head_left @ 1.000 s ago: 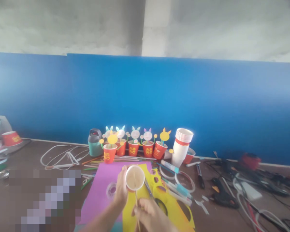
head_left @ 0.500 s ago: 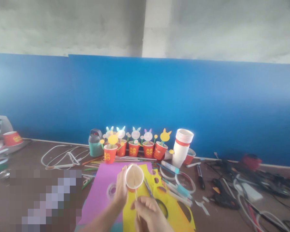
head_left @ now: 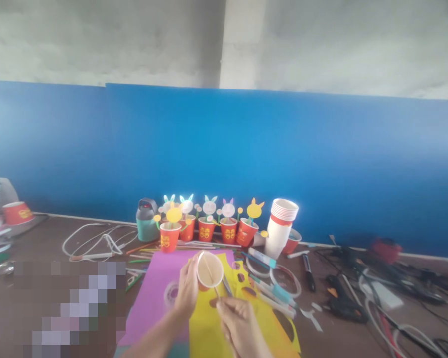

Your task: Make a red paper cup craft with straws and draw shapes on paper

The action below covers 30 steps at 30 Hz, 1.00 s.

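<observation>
My left hand (head_left: 187, 287) is wrapped round a paper cup (head_left: 218, 268), whose open white mouth tilts towards me. Pinched in my right hand (head_left: 239, 318) is a thin pale stick (head_left: 217, 292); it crosses the cup's near rim and its far end lies inside the cup. Under both hands are a yellow sheet of paper (head_left: 201, 328) and a purple sheet (head_left: 153, 303). A roll of tape (head_left: 170, 294) rests on the purple sheet beside my left wrist. Scissors (head_left: 227, 286) lie on the yellow sheet, partly covered by my right hand.
Red cups (head_left: 206, 230) with paper animal figures stand in a row at the back. Right of them is a stack of white cups (head_left: 280, 233). Markers (head_left: 280, 293), a glue gun (head_left: 345, 303) and tangled cables (head_left: 392, 318) lie right; a teal bottle (head_left: 147, 226) stands left.
My right hand has shifted a little right, and the stick now slants across the cup instead of standing nearly straight. The cup has moved slightly to the right in my left hand.
</observation>
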Tool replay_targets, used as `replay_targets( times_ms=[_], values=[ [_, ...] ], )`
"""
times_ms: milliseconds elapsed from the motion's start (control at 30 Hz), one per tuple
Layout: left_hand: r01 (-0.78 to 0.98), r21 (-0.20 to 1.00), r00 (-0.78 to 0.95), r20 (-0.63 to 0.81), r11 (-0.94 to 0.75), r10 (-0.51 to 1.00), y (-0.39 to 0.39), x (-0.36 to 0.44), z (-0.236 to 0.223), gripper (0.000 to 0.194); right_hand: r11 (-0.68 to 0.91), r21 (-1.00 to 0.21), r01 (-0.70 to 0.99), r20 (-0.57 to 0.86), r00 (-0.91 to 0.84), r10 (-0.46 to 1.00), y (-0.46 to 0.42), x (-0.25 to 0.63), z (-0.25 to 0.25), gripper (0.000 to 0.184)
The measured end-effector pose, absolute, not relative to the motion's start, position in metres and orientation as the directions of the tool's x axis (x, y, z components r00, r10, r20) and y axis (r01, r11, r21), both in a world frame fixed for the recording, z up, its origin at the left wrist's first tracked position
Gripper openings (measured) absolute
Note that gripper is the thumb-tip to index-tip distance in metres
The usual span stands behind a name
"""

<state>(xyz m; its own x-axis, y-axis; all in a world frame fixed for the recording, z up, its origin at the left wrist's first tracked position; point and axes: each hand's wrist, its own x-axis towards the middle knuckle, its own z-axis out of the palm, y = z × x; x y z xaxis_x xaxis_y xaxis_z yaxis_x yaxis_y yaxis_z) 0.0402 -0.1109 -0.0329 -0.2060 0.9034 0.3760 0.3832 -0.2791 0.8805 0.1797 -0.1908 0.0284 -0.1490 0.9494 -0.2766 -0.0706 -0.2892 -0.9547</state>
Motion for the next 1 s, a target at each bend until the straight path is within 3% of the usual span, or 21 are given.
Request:
replay_targets(
  times_ms=[100, 267, 333, 567, 667, 767, 900, 1000],
  values=[
    [0.372, 0.884, -0.212, 0.378, -0.283, 0.901, -0.11, 0.039, -0.036, 0.05, -0.316, -0.941, -0.12, -0.292, -0.182, 0.939, -0.193, 0.18, 0.033, 0.045],
    [0.353, 0.888, -0.21, 0.382, -0.295, 0.9, -0.111, 0.037, -0.034, 0.045, -0.415, -0.823, -0.388, -0.323, -0.28, 0.904, -0.198, 0.185, 0.046, 0.043],
    [0.327, 0.902, -0.202, 0.359, -0.283, 0.911, -0.111, 0.037, -0.034, 0.043, -0.414, -0.819, -0.397, -0.323, -0.277, 0.905, -0.199, 0.186, 0.047, 0.041],
    [-0.029, 0.982, -0.227, 0.173, -0.184, 0.958, -0.107, 0.044, -0.027, 0.04, -0.258, -0.966, -0.033, -0.247, -0.199, 0.948, -0.183, 0.184, 0.025, 0.049],
    [-0.103, 0.965, -0.168, 0.224, -0.243, 0.96, -0.107, 0.048, -0.007, 0.039, -0.23, -0.972, 0.041, -0.234, -0.18, 0.955, -0.178, 0.187, 0.023, 0.051],
    [-0.128, 0.95, -0.087, 0.276, -0.285, 0.957, -0.109, 0.049, 0.013, 0.036, -0.21, -0.967, 0.144, -0.235, -0.183, 0.955, -0.175, 0.191, 0.031, 0.048],
    [-0.104, 0.968, -0.257, 0.197, -0.229, 0.946, -0.109, 0.051, 0.021, 0.027, -0.215, -0.943, 0.252, -0.27, -0.209, 0.94, -0.176, 0.194, 0.044, 0.039],
    [-0.077, 0.976, -0.29, 0.173, -0.203, 0.941, -0.107, 0.052, 0.017, 0.022, -0.226, -0.925, 0.306, -0.297, -0.209, 0.932, -0.179, 0.196, 0.052, 0.035]
  ],
)
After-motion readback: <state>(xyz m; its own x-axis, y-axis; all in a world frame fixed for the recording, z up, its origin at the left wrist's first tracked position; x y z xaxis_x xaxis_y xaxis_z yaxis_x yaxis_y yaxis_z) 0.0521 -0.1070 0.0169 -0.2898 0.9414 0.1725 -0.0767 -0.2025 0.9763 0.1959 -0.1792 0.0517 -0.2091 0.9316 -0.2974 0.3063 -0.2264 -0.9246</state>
